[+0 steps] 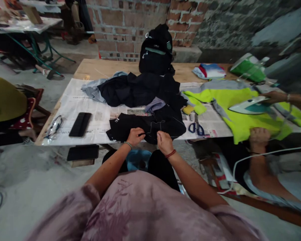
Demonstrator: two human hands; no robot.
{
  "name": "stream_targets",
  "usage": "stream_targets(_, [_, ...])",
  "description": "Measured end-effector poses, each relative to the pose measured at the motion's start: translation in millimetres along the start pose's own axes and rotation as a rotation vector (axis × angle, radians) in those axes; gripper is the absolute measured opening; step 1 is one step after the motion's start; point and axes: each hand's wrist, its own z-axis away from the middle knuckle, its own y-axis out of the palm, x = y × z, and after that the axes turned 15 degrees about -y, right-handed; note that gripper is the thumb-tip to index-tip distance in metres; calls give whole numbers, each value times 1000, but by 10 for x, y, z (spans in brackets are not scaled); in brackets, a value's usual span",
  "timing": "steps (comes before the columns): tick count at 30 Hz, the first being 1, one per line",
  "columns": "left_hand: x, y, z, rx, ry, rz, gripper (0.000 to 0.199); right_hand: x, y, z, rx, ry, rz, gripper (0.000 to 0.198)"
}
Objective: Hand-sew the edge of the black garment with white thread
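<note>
A black garment (125, 126) with small white marks and pale stitching lies at the table's front edge. My left hand (135, 136) grips its near edge, fingers closed on the cloth. A short way to the right, my right hand (165, 143) pinches the same garment near a pale seam line. Between the two hands a stretch of the black cloth hangs slightly over the edge. Behind it is a heap of dark clothing (137, 88) with a grey-blue piece (92, 90) under its left side. Blue-handled scissors (196, 129) lie to the right of the garment.
Newspaper (100, 117) covers the wooden table. On the left are a phone (80, 124) and glasses (54, 126); a black backpack (157, 50) stands behind. At right, a co-worker's hand holds an iron (251, 105) on a yellow-green garment (230, 100); its white cord (266, 151) loops nearby.
</note>
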Motion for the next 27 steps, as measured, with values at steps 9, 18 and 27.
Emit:
stream_targets(9, [-90, -68, -11, 29, 18, -126, 16, -307, 89, -73, 186, 157, 173, 39])
stream_targets(18, [-334, -731, -23, -30, -100, -841, 12, -581, 232, -206, 218, 144, 206, 37])
stream_targets(27, [127, -1474, 717, -96, -326, -965, 24, -544, 328, -117, 196, 158, 184, 37])
